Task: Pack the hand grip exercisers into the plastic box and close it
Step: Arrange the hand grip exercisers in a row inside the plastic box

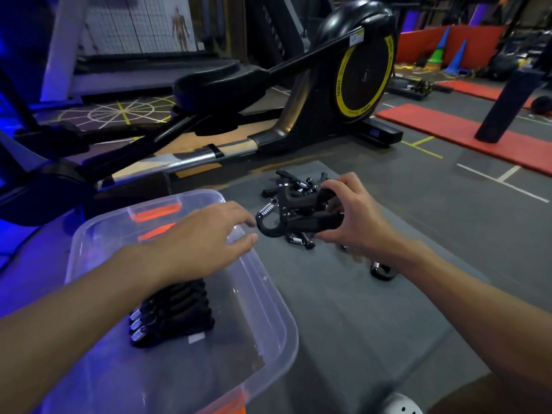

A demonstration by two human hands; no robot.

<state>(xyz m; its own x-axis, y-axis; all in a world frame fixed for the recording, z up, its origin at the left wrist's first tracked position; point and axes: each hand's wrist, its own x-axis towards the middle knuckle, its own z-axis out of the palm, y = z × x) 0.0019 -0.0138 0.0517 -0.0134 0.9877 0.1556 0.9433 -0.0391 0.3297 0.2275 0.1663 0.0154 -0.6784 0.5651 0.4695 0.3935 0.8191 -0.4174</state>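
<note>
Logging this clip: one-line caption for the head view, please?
Right hand grips black hand grip exercisers near the open left hand, beside a clear plastic box holding more.

A grey padded surface [373, 309] is seen across centre & lower right of frame, w/ a clear plastic box [268, 294] set on it at lower left, open-topped. A loose pile of black grip exercisers [298, 177] is laid on it at centre, just beyond the box's far-right corner, w/ a few small spring pcs [301, 241] scattered nearer & one more exerciser [383, 271] left apart, right of centre. Beyond its far edge, the floor [448, 186] is marked w/ white & yellow lines, w/ an elliptical trainer [298, 127] & red mats [448, 127] placed on it toward upper centre & upper right.
</note>
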